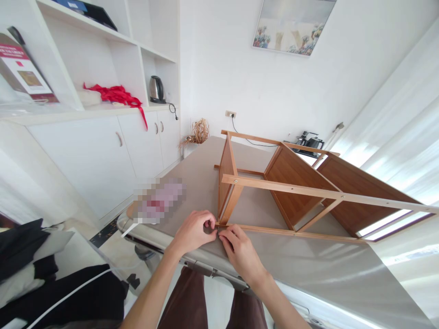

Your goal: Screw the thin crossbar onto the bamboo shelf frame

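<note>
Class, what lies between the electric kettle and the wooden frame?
In the head view, a bunch of dried stalks in a pale pot stands between the kettle and the wooden frame, with a strip of tabletop nearer the frame.

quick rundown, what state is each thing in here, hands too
Wooden frame, lying on its side on the table
Left hand, fingers curled, at the frame's near corner
Right hand, fingertips pinched beside it; anything held is too small to tell
Kettle, upright, unplugged
Cabinet doors, shut
Red ribbon, heaped, one end hanging
Wall socket, plug inserted
Picture, hung up
</note>
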The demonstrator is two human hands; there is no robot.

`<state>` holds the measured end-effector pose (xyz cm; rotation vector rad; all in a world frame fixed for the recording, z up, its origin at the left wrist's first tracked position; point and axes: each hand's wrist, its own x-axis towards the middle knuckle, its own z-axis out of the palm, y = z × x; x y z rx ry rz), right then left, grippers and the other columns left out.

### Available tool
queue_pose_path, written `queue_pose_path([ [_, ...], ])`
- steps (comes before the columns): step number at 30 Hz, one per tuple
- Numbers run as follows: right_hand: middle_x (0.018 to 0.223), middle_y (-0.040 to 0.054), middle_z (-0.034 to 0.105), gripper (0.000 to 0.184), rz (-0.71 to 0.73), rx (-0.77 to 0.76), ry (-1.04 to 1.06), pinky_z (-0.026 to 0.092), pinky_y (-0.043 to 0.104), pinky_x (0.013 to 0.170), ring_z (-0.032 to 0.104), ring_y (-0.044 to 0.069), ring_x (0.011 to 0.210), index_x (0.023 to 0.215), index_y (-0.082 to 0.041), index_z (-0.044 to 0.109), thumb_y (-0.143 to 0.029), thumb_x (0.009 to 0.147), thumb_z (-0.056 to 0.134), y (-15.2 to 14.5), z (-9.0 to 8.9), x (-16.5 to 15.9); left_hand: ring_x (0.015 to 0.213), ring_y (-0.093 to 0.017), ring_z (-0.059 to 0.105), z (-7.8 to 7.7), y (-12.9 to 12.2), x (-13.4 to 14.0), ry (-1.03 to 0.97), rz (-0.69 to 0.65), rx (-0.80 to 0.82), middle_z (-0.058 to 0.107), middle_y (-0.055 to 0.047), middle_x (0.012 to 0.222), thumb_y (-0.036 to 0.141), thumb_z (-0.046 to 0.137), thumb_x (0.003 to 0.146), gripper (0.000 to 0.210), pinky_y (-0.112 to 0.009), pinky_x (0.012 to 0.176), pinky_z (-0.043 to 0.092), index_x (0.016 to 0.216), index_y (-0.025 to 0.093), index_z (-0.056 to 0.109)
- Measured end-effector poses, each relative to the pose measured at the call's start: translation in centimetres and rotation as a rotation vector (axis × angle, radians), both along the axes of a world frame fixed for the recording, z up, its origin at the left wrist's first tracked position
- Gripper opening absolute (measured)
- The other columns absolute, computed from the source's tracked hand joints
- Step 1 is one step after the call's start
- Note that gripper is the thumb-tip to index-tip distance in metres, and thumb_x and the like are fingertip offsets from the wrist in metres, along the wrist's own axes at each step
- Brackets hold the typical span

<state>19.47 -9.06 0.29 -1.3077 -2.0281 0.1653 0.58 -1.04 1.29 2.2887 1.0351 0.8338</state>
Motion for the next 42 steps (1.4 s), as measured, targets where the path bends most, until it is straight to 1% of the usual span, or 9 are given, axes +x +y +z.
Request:
queue_pose_path([
  [6,0.095,0.0062,0.059,0.024,0.000,-0.011,-0.013,0.056,0.029,0.081,0.062,0.018,0.087,0.101,-0.022,0.067,-0.019,0.104,0.043,0.1,0.0,-0.2,0.077,-0.017,0.061,-0.1,0.1,0.0,-0.010,0.006,0.003,0.070,0.002,0.084,0.020,0.067,0.077,0.011,-0.032,0.083,0.043,0.078,0.023,0.057],
  [14,0.096,0.0075,0.056,0.026,-0.022,0.017,-0.053,0.055,0.030,0.080,0.061,0.018,0.087,0.103,-0.021,0.066,-0.015,0.104,0.041,0.0,-0.9,-0.2,0.077,-0.016,0.061,-0.2,0.2,0.0,-0.016,0.009,0.000,0.070,0.002,0.084,0.019,0.070,0.075,0.014,-0.031,0.081,0.042,0.078,0.023,0.057],
  [22,0.096,0.0073,0.057,0.025,-0.010,0.006,-0.008,0.056,0.030,0.079,0.061,0.017,0.083,0.102,-0.022,0.066,-0.016,0.104,0.041,0.1,-0.5,-0.3,0.076,-0.017,0.062,-0.3,0.2,-0.1,-0.022,0.021,-0.011,0.071,0.001,0.083,0.020,0.070,0.074,0.013,-0.031,0.082,0.044,0.077,0.023,0.058],
  [28,0.096,0.0073,0.057,0.026,-0.001,0.014,0.022,0.057,0.030,0.080,0.062,0.017,0.084,0.102,-0.022,0.066,-0.017,0.104,0.041,0.3,-0.7,-0.1,0.075,-0.016,0.062,-0.1,0.2,-0.1,-0.023,0.019,-0.014,0.071,0.002,0.083,0.020,0.071,0.074,0.014,-0.031,0.083,0.044,0.076,0.023,0.058],
  [34,0.095,0.0073,0.059,0.028,-0.002,0.062,-0.004,0.057,0.028,0.078,0.063,0.017,0.084,0.103,-0.023,0.068,-0.018,0.104,0.041,0.2,-0.9,-0.1,0.076,-0.016,0.063,-0.3,0.3,-0.1,-0.031,0.014,-0.002,0.071,0.002,0.083,0.021,0.071,0.074,0.013,-0.031,0.083,0.044,0.077,0.023,0.058],
  [42,0.094,0.0073,0.059,0.028,0.001,0.060,-0.006,0.057,0.027,0.078,0.063,0.016,0.083,0.103,-0.023,0.069,-0.017,0.104,0.041,0.2,-1.1,-0.1,0.075,-0.016,0.062,-0.4,0.2,-0.1,-0.039,0.011,0.001,0.070,0.003,0.082,0.020,0.071,0.074,0.014,-0.031,0.082,0.043,0.077,0.023,0.058],
])
